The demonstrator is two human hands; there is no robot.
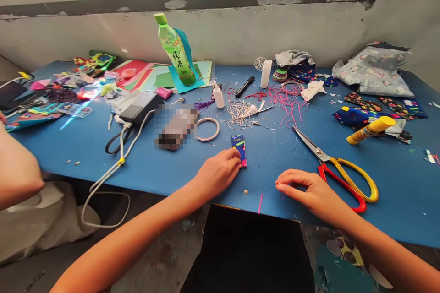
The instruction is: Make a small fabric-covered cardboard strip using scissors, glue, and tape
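Note:
A small dark-blue patterned rectangle (pixel 238 142), which looks covered in printed fabric, lies on the table in front of me. My left hand (pixel 220 171) is closed at its lower end, the fingers curled over that part and hiding it. To the right, just above the table, my right hand (pixel 304 187) has thumb and fingertips pinched together; whatever is between them is too small to make out. Between my hands lie a small round bead (pixel 245 191) and a short pink cord (pixel 260 203). Scissors (pixel 321 154) with red and yellow handles lie open beyond my right hand.
Behind lie cream cords (pixel 237 113), pink cords (pixel 287 100), a ring (pixel 217 129), a white squeeze bottle (pixel 218 96) and a black marker (pixel 244 87). A yellow glue stick (pixel 371 129) and fabric scraps are right. A green tea bottle (pixel 177 55) stands at back. Another person's arm (pixel 17 169) is left.

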